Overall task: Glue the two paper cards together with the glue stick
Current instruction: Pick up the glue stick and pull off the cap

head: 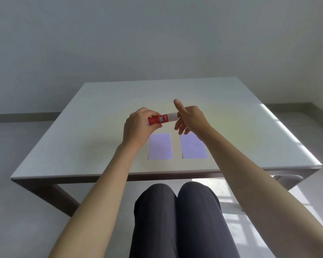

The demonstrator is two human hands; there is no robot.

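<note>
A red glue stick (161,119) with a white cap is held level above the table, cap end pointing right. My left hand (138,125) grips its red body. My right hand (189,118) is at the white cap, fingers spread and the index finger pointing up; whether it pinches the cap I cannot tell. Two pale lilac paper cards lie flat side by side below the hands: the left card (160,147) and the right card (193,148), whose far corner is hidden by my right hand. A narrow gap separates them.
The white table (93,138) has its near edge just past my knees (175,211). A grey wall stands behind it. Sunlight falls on the floor at the right and on the table's right side.
</note>
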